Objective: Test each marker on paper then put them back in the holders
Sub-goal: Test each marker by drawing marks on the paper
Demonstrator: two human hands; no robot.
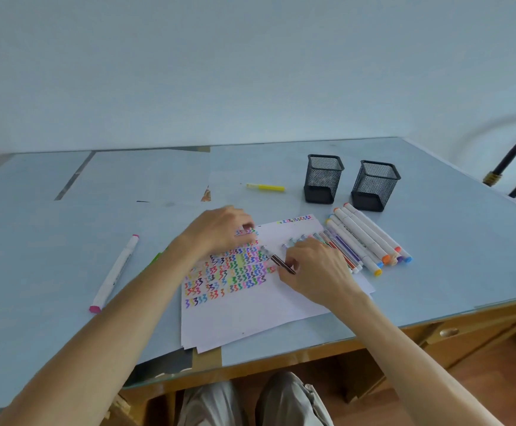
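Observation:
A white sheet of paper (250,312) lies near the table's front edge, covered with rows of coloured squiggles. My right hand (315,272) grips a thin brown marker (281,264), its tip down on the paper beside the squiggles. My left hand (219,232) rests on the paper's upper left part with fingers curled, and I cannot tell whether it holds anything. A row of several markers (364,241) lies on the paper's right side. Two black mesh holders (322,179) (373,186) stand empty behind them.
A yellow marker (266,188) lies left of the holders. A white marker with pink caps (113,273) lies at the left, with a green one (155,259) partly hidden by my left forearm. The table's front edge is close to my knees.

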